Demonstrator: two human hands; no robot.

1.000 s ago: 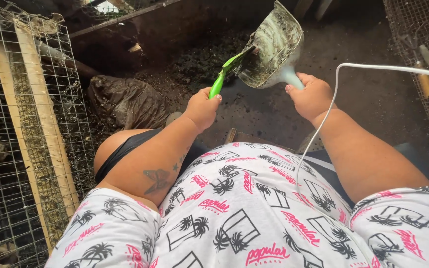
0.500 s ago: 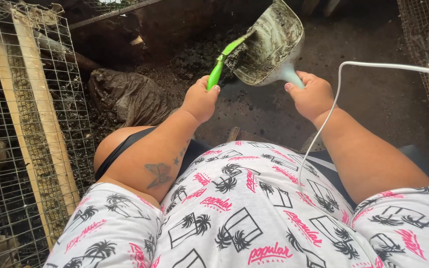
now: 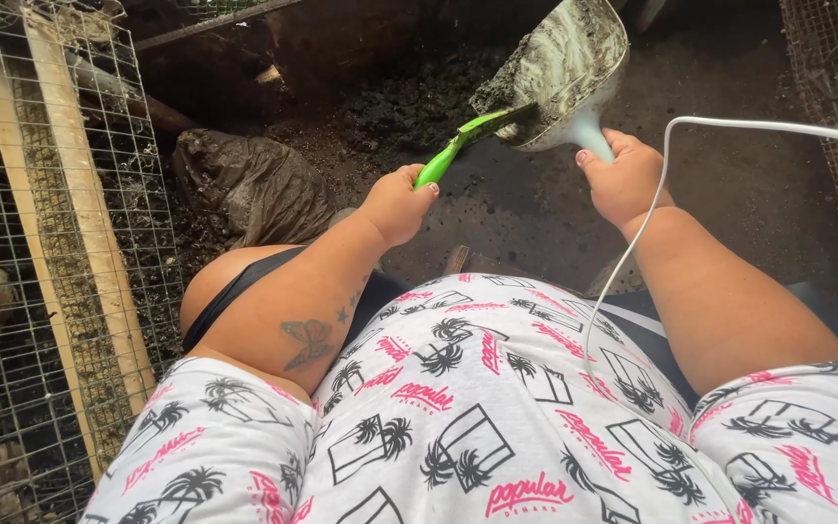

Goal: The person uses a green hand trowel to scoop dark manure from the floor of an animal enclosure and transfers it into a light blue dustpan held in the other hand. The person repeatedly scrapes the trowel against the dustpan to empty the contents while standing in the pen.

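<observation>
Both hands are raised in front of the body and each is clenched round a tool. Left hand (image 3: 398,204) grips the green handle of a scraper (image 3: 467,141), whose dark blade end reaches up and to the right into the mouth of the scoop and touches the grime inside it. Right hand (image 3: 623,180) is wrapped round the pale handle of a grey scoop (image 3: 564,73), held tilted with its open side facing the camera; the inner wall of the scoop is smeared with dark, streaky muck. A white cable (image 3: 729,124) runs from the right edge across to just beside the right wrist and down over the patterned shirt (image 3: 477,408). Beneath the tools lies a dirty dark floor (image 3: 729,213) with a heap of black debris (image 3: 400,107) near a crumpled dark bag (image 3: 254,184). A wire cage (image 3: 41,243) with wooden slats stands along the left side.
</observation>
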